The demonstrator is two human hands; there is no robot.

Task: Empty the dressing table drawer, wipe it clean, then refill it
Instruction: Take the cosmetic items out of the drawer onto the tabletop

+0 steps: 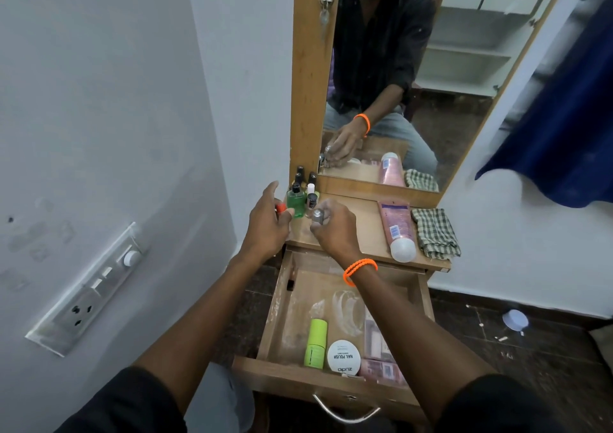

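The wooden drawer (282, 303) is pulled out below the dressing table top (365, 227). Inside lie a lime-green tube (315, 343), a white nail polish remover tub (343, 357), clear plastic bangles (348, 310) and pink boxes (381, 366). My right hand (335, 227), with an orange wristband, pinches a small silver-capped bottle (317, 217) over the table top. My left hand (268, 220) holds a small orange-capped item (281, 207) beside a green bottle (296, 202). Several small dark nail polish bottles (305, 177) stand at the back left corner.
A pink tube (396, 230) and a checked cloth (434, 233) lie on the right of the table top. The mirror (414, 77) rises behind. A wall with a switch panel (89, 293) is at the left; a blue curtain (564, 117) hangs at the right.
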